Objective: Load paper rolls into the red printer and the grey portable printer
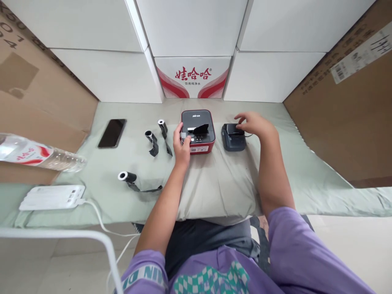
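Observation:
A red-and-black desktop printer (196, 148) stands in the middle, a dark strip (201, 129) sticking up from the slot in its top. My left hand (181, 146) grips its left front corner, thumb on the top panel and fingers along the side. To the right sits a smaller dark, boxy device (234, 143) with a cable at its far right. My right hand (254, 123) reaches over it from the right. Its lower fingertips touch the device's top, while another finger stretches out above, apart from them; nothing shows held there.
Three dark rolls (131, 177) with white-rimmed cores and loose tails stand left of the printer. Farther left are a phone (112, 133), a water bottle (39, 155) and a white power bank (52, 197) with a cable. White boxes (192, 28) line the back; cardboard (346, 110) flanks both sides.

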Demonstrator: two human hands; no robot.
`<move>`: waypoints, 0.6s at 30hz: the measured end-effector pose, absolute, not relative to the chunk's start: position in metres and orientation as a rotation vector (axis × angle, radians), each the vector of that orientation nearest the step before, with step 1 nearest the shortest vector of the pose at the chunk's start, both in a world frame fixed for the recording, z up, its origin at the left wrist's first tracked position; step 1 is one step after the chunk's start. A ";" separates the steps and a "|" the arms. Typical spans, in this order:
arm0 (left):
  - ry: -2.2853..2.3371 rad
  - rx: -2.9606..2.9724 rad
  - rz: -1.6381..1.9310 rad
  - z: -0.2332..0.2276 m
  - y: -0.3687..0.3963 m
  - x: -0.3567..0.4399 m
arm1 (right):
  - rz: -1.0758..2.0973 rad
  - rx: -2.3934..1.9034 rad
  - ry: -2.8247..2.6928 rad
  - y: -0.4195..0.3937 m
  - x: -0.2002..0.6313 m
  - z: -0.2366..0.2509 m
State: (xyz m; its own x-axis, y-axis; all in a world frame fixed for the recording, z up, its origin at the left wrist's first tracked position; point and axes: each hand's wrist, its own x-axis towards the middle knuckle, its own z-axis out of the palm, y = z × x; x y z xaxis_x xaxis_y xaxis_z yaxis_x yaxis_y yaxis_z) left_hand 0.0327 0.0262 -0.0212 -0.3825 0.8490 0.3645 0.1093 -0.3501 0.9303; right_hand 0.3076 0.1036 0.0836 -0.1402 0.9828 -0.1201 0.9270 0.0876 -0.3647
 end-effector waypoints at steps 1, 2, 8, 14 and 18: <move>1.337 1.291 1.789 -0.021 0.026 0.033 | 0.573 -1.973 -2.229 0.107 0.309 0.081; 1.337 1.292 1.789 -0.021 0.026 0.033 | 0.592 -1.985 -2.260 0.109 0.311 0.078; 1.336 1.295 1.792 -0.020 0.026 0.033 | 0.769 -1.989 -2.249 0.114 0.314 0.075; 1.342 1.300 1.788 -0.021 0.027 0.032 | 1.037 -2.048 -2.101 0.113 0.318 0.076; 1.337 1.308 1.786 -0.024 0.028 0.031 | 1.059 -2.088 -2.078 0.116 0.320 0.071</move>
